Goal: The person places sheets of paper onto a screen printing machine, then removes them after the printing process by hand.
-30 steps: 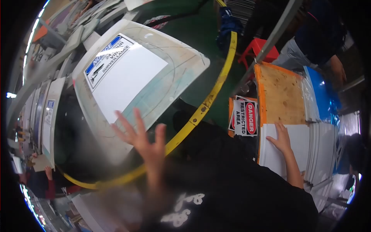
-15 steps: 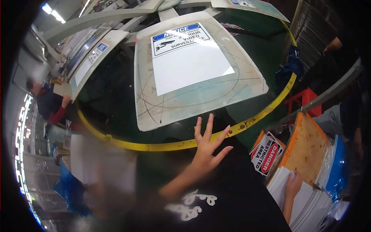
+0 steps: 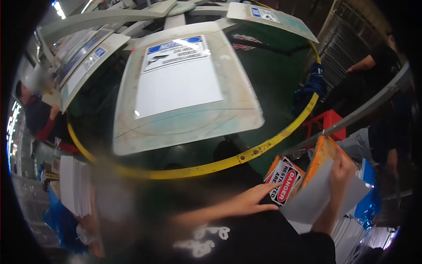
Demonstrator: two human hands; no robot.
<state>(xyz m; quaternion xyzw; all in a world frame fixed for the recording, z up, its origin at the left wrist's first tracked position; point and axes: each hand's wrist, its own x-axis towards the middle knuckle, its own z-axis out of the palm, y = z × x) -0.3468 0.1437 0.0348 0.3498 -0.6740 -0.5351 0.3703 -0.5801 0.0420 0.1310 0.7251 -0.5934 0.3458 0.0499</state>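
My right hand [image 3: 342,172] grips a blank white sheet [image 3: 314,185] at its upper edge, tilted up beside an orange-edged board [image 3: 317,159]. Stretched across my body, my left hand [image 3: 251,200] is open, fingers extended and thumb apart. Its fingertips are right at the danger signs [image 3: 285,182], a small stack with red, black and white print. In front of me, a pale platen [image 3: 189,138] bears a white sheet printed with a blue-headed notice sign [image 3: 176,90]. Below my right hand lie more white sheets [image 3: 347,235] in a stack.
A yellow curved rail [image 3: 215,166] runs around the platens. Other platens stand at left [image 3: 105,55] and far right [image 3: 290,26]. People work at the left [image 3: 37,112] and right [image 3: 378,66]. A red stool [image 3: 332,123] and a white stack [image 3: 75,187] flank me.
My right hand has raised a white sheet from the stack. My left hand has moved down and right to the danger signs. The view has turned right, so the platen appears farther left.
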